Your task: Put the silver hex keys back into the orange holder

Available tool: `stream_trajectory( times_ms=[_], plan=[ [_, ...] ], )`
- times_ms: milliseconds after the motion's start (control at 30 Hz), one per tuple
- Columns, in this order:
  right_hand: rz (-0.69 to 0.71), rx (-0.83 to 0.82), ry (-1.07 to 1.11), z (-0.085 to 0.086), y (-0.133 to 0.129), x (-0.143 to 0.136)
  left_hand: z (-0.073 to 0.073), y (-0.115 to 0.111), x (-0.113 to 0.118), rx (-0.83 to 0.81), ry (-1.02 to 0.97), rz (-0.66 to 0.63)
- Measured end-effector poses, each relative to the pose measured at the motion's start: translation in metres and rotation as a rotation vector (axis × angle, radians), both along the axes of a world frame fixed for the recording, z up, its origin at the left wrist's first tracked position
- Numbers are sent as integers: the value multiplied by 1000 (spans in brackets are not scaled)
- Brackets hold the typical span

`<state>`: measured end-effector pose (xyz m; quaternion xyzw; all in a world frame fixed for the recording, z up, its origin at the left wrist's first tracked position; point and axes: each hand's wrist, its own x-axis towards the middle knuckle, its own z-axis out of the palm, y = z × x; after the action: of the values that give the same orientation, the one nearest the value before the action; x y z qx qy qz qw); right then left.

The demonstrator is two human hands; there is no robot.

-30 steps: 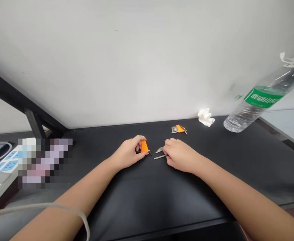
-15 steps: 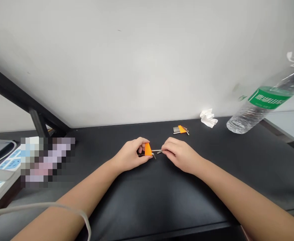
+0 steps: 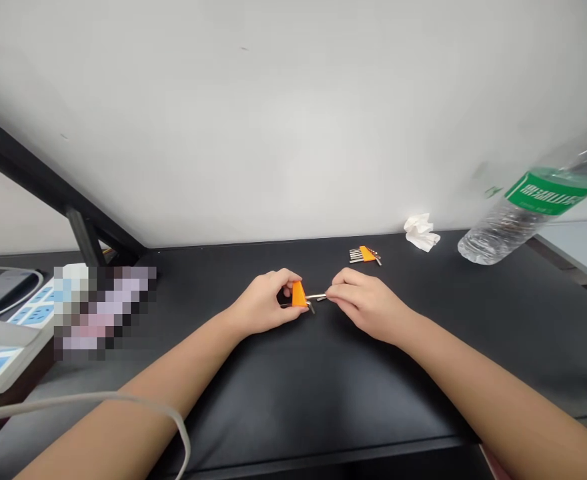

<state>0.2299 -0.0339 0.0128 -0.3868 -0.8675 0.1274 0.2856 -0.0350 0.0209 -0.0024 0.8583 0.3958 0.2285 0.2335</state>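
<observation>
My left hand point(image 3: 266, 305) grips an orange holder point(image 3: 299, 294) between thumb and fingers, with a short bent metal key point(image 3: 312, 307) sticking out at its lower right. My right hand point(image 3: 366, 301) pinches a thin metal key point(image 3: 316, 296) that reaches to the right side of the holder; whether its tip is inside cannot be made out. Another metal piece point(image 3: 322, 299) shows just below it, beside my right fingertips. Behind my right hand, a second orange holder point(image 3: 367, 254) with several metal keys lies on the black table point(image 3: 333, 400).
Crumpled white tissue point(image 3: 421, 232) and a large plastic bottle with a green label point(image 3: 548, 192) are at the back right. Power strips point(image 3: 33, 313) and a blurred-out object point(image 3: 108, 310) lie at the left. A white cable point(image 3: 123, 396) crosses over my left forearm.
The whole view has shifted slightly. My right hand has moved a little away from the orange holder in my left hand, which keeps its grip.
</observation>
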Motion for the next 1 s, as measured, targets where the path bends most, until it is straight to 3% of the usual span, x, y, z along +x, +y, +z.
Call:
stream_trajectory(
  times_ms=[233, 367, 500, 567, 733, 867, 1000],
  plan=[
    [46, -52, 1, 0, -3, -6, 3, -5, 3, 71, 53, -23],
    [-56, -300, 216, -7, -2, -22, 7, -10, 9, 188, 70, -38],
    [-51, -535, 356, -9, 0, -31, 8, -12, 13, 244, 89, -122],
    [-73, -497, 315, -8, 2, -27, 7, -11, 13, 259, 105, -114],
    [-148, -118, -107, -6, 9, 2, 6, -6, 8, 202, 111, -52],
    [-159, -120, -308, -7, 13, 10, 6, -1, 5, 134, 110, -62],
    [-176, -113, -362, -7, 12, 4, 4, 3, 2, 107, 121, -67]
  ],
)
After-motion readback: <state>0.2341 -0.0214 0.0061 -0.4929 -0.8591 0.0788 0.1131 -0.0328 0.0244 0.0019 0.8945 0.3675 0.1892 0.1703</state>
